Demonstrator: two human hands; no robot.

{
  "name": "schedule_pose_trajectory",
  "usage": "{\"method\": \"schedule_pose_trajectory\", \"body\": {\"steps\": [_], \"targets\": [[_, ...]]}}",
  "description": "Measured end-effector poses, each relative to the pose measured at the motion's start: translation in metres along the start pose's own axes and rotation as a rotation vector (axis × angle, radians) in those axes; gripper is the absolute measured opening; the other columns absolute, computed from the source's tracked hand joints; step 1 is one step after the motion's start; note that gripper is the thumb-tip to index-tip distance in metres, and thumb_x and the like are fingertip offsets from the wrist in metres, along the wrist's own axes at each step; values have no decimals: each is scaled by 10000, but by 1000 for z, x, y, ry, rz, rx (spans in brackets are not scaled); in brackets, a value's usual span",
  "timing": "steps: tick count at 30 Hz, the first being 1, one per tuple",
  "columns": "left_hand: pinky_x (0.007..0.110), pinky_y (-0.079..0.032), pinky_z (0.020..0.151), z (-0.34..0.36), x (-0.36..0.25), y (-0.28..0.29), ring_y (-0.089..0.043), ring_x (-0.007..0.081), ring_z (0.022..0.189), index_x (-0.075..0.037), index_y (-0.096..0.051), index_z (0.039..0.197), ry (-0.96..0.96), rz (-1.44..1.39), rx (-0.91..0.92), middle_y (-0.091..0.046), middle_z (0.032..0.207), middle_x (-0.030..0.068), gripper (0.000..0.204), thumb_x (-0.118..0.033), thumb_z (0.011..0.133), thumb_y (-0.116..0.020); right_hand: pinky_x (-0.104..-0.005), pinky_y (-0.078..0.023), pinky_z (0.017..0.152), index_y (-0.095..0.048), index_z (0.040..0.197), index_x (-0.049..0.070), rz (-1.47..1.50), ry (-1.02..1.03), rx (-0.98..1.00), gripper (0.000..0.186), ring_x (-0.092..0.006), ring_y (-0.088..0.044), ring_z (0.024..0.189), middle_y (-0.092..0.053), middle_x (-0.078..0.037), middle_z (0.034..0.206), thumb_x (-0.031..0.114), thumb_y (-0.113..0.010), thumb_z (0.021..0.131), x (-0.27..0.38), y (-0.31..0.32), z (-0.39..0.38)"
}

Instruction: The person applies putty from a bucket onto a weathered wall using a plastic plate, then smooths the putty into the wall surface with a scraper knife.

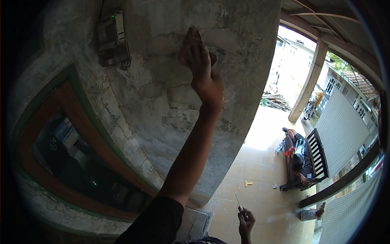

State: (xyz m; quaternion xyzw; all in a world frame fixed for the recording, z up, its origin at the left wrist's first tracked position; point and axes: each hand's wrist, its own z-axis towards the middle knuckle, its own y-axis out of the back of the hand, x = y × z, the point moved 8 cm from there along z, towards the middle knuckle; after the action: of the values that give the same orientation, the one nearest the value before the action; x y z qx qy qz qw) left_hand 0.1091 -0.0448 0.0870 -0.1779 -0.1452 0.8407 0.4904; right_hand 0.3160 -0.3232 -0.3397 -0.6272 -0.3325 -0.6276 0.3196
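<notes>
Patchy plaster wall [150, 107] here; I can't tell whether left fingers [198, 52] grip anything; right fingers [247, 215] clasp a thin-bladed tool [240, 208].

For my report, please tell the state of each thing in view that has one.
Left hand: raised at wall; grip unclear
Right hand: closed on thin tool
Thin tool: held, tilted
Wall: patchy, worn
Box: mounted, green light on
Yellow tool: lying on floor
Bench: occupied, person lying
Pane: framed; open or shut unclear
</notes>
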Motion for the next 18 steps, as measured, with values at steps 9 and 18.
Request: {"method": "schedule_pose_trajectory", "body": {"steps": [9,18], "targets": [[495,-244,1088,-62,-24,-88,-316,323,1340,-50,-468,1304,-48,-70,452,-386,1410,165,525,44,794,-555,-264,-487,763,-630,1055,-35,32,0,-29,269,-145,-600,887,-611,-66,960,-49,-616,787,-6,8,0],[487,-284,1078,-192,-80,-26,-353,315,1297,-27,-460,1288,-221,-267,802,-407,1354,167,472,-47,833,-584,-256,-471,771,-635,1065,-21,3,16,-1,284,-140,-589,886,-611,-68,947,-36,-624,782,6,0,2]]}}
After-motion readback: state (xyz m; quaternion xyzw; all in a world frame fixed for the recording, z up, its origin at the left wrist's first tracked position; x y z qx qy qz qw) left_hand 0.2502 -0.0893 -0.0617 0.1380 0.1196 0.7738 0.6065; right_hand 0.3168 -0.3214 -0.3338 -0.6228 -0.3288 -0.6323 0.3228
